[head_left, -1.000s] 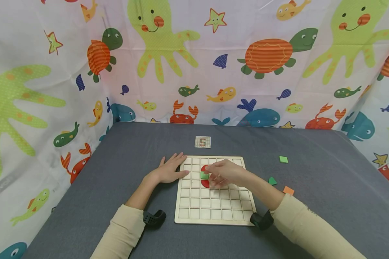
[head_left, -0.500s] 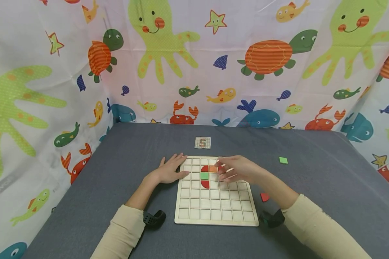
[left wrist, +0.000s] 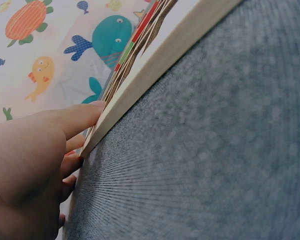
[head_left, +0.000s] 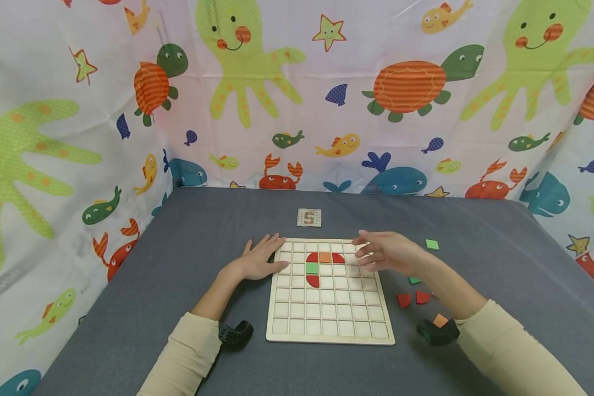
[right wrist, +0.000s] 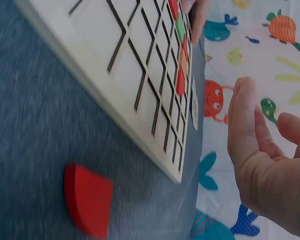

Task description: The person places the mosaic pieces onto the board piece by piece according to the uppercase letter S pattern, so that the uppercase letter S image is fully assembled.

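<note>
A pale wooden grid board (head_left: 329, 324) lies flat on the table. Set in its cells are a red rounded piece (head_left: 312, 257), an orange square (head_left: 324, 257), another red rounded piece (head_left: 337, 258), a green square (head_left: 312, 268) and a lower red rounded piece (head_left: 313, 281). My left hand (head_left: 258, 263) rests at the board's upper left edge, thumb and fingers touching it, as the left wrist view also shows. Above the board's right edge hovers my right hand (head_left: 388, 253), fingers loosely bent, nothing held. In the right wrist view this hand (right wrist: 270, 150) is raised off the board.
A small card with an S pattern (head_left: 309, 218) lies behind the board. To the right are a light green square (head_left: 432, 244), a green piece (head_left: 414, 280), red rounded pieces (head_left: 403, 300) (right wrist: 88, 200) and an orange piece (head_left: 440, 320). A patterned curtain (head_left: 346, 110) encloses the table.
My right hand has moved right, off the grid's upper row. An orange square and a second red rounded piece now sit in that row. The left hand has stayed still.
</note>
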`<state>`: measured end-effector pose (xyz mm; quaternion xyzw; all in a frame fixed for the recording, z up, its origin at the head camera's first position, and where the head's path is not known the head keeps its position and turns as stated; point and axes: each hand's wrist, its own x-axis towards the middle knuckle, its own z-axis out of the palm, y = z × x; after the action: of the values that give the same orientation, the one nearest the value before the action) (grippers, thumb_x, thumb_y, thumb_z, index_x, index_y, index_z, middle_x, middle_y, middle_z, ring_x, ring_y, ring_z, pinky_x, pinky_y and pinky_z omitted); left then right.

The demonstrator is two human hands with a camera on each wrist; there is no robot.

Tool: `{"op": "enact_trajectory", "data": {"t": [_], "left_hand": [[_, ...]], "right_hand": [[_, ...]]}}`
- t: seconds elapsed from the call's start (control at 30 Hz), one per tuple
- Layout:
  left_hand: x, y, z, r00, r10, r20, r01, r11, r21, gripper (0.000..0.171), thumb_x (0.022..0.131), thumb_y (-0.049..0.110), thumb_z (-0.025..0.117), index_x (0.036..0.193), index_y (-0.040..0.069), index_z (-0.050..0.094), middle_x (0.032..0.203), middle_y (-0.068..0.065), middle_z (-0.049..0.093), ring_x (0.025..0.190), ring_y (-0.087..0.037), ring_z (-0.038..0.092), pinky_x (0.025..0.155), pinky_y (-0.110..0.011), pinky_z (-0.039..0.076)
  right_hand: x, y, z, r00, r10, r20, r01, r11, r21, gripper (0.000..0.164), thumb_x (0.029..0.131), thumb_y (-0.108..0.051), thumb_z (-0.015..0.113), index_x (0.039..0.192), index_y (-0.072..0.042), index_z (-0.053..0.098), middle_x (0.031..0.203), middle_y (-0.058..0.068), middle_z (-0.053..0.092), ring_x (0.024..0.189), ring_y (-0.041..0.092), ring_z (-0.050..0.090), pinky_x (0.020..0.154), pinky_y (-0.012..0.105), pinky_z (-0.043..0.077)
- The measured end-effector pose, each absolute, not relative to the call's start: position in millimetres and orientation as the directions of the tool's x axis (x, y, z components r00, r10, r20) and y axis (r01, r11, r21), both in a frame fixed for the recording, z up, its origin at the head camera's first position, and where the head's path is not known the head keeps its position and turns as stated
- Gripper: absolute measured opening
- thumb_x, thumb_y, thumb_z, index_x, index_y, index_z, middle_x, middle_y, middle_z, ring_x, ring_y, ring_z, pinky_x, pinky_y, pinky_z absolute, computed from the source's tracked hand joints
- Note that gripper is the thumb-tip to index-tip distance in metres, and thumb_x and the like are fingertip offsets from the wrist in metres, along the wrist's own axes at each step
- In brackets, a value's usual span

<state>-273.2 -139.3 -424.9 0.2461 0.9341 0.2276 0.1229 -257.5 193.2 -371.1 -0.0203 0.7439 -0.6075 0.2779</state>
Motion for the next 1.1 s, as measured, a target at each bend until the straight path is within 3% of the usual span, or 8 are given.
{"op": "enact_trajectory", "data": {"t": [0.3, 0.73, 1.1], "left_hand": [[-273, -139, -425, -0.848, 0.517, -0.117, 0.403, 0.773, 0.490, 0.069, 0.098, 0.040, 0.051, 0.151, 0.006, 0.025, 0.156, -0.016, 0.017, 0.143, -0.033, 0.007, 0.107, -0.062, -0.003], [-272, -139, -425, -0.850, 0.513, -0.119, 0.396, 0.772, 0.496, 0.069, 0.097, 0.040, 0.051, 0.151, 0.006, 0.025, 0.156, -0.016, 0.017, 0.143, -0.033, 0.006, 0.107, -0.062, -0.004], [-273, -139, -427, -0.848, 0.516, -0.121, 0.401, 0.773, 0.492, 0.070, 0.098, 0.041, 0.051, 0.152, 0.006, 0.024, 0.156, -0.015, 0.016, 0.143, -0.033, 0.005, 0.107, -0.061, -0.004]], "right_hand": [[-256, 220, -374, -0.853, -0.356, -0.383, 0.352, 0.150, -0.924, 0.062, 0.101, -0.038, 0.046, 0.140, 0.009, 0.036, 0.097, 0.009, 0.062, 0.080, 0.017, 0.066, 0.081, 0.033, 0.053], [-249, 252, -380, -0.867, -0.360, -0.344, 0.334, 0.094, -0.938, 0.065, 0.101, -0.041, 0.045, 0.141, 0.009, 0.033, 0.104, 0.011, 0.061, 0.102, 0.024, 0.062, 0.090, 0.036, 0.049], [-240, 277, -387, -0.876, -0.347, -0.334, 0.323, 0.089, -0.942, 0.069, 0.101, -0.043, 0.043, 0.144, 0.007, 0.026, 0.117, 0.006, 0.058, 0.103, 0.017, 0.063, 0.092, 0.038, 0.048]]}}
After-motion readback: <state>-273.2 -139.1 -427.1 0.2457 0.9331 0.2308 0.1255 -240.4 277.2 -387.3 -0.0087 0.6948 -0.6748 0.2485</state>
